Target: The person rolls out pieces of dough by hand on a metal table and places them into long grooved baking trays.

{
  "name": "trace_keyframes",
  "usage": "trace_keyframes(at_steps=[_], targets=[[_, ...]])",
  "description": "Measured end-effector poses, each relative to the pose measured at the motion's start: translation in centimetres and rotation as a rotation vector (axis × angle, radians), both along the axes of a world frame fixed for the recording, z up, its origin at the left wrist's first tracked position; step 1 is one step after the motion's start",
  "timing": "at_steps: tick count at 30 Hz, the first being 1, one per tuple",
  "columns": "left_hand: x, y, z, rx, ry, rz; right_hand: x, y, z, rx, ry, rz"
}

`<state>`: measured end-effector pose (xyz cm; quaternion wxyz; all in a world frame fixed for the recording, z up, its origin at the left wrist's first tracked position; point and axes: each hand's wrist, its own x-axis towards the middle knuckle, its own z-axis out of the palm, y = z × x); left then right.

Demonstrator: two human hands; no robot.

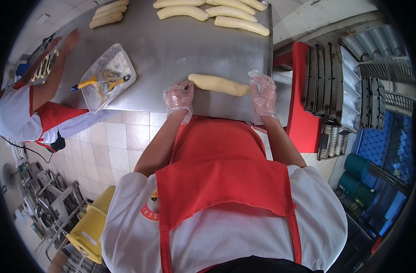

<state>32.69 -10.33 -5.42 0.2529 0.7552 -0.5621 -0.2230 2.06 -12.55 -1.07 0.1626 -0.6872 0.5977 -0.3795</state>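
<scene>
A long, pale dough roll lies crosswise near the edge of the steel table. My left hand, in a clear plastic glove, has its fingers curled in at the roll's left end; whether they grip anything is hidden. My gloved right hand is at the other end, just beside the dough, fingers loosely bent and apart. A plastic tub with yellow-handled brushes and pale residue sits to the left.
More dough rolls line the far edge. A co-worker reaches over the table's left part. At right stand a red frame and stacked metal pans. A yellow bin is low at left.
</scene>
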Motion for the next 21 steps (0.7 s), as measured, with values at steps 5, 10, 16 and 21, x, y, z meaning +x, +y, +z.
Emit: trace_keyframes(at_steps=[5, 10, 16, 21], targets=[[-0.3, 0.1, -0.7, -0.088, -0.07, 0.05, -0.5, -0.9, 0.3, 0.042, -0.049, 0.043], [0.3, 0.8, 0.2, -0.008, 0.007, 0.114, -0.5, -2.1, 0.8, 0.06, -0.069, 0.037], [-0.9, 0.9, 1.8, 0.021, 0.014, 0.077, -1.4, -3.0, 0.4, 0.012, -0.067, 0.064], [-1.6, -0.2, 1.1, 0.094, -0.066, 0.142, -1.4, -2.8, 1.2, 0.012, -0.103, 0.059]])
